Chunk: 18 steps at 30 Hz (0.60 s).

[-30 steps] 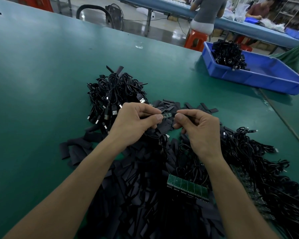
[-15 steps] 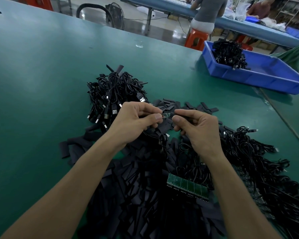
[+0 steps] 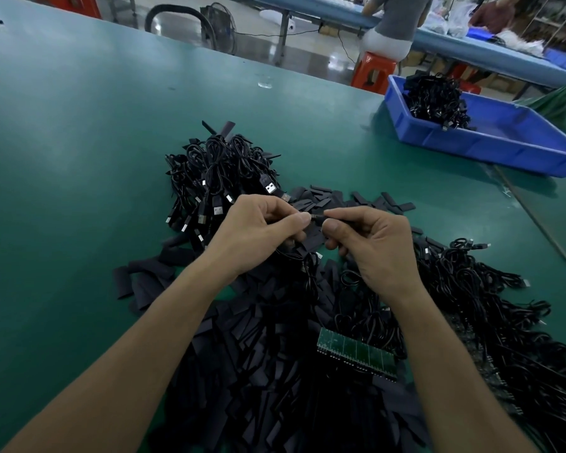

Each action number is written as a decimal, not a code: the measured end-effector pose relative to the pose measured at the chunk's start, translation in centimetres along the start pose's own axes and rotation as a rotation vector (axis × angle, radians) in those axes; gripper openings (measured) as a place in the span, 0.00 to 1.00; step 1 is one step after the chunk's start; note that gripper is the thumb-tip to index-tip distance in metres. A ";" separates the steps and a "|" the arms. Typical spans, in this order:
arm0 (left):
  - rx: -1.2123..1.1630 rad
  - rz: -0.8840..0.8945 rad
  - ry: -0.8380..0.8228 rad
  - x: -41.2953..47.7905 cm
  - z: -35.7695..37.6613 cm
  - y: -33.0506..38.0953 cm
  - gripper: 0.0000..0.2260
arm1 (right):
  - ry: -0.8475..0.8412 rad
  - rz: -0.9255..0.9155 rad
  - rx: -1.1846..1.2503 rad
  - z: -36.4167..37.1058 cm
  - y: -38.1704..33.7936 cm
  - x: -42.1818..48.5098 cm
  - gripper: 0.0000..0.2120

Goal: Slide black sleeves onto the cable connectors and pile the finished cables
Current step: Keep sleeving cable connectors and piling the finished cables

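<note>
Grip: left hand (image 3: 258, 237) pinches the cable connector (image 3: 315, 216); right hand (image 3: 376, 246) pinches a black sleeve (image 3: 335, 219) against it.
Finished cables (image 3: 223, 178): heaped just beyond the left hand.
Loose sleeves (image 3: 258, 371): under both wrists.

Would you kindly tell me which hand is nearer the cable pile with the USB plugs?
Left. The left hand sits just in front of the cable pile; the right hand is farther off, to the pile's right.

Left hand (image 3: 258, 237) and right hand (image 3: 373, 246) pinch a connector (image 3: 316, 216) over black sleeves (image 3: 258, 371).
</note>
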<state>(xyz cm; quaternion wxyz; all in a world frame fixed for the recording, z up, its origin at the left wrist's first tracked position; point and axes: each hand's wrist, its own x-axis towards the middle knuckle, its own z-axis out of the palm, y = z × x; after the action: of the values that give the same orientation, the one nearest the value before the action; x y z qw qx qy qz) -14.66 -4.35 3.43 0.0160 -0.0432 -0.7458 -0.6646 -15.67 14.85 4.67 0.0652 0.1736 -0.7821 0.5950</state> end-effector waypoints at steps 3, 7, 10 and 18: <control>0.004 -0.032 -0.019 0.0 0.0 0.2 0.06 | 0.015 -0.011 0.011 0.1 -0.1 -0.2 0.04; -0.038 -0.038 -0.041 -0.2 0.0 0.4 0.05 | 0.008 -0.026 -0.014 0.1 -0.2 -0.3 0.05; -0.038 -0.039 -0.053 -0.2 -0.1 0.4 0.05 | -0.031 -0.032 -0.039 0.1 -0.2 -0.2 0.07; -0.036 -0.026 -0.063 -0.3 0.1 0.5 0.04 | -0.015 -0.034 -0.070 0.2 0.1 -0.2 0.05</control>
<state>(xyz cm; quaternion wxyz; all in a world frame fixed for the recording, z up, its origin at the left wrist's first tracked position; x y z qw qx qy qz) -14.36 -4.25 3.88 -0.0171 -0.0547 -0.7343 -0.6764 -15.51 14.73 4.46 0.0757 0.1887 -0.7999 0.5647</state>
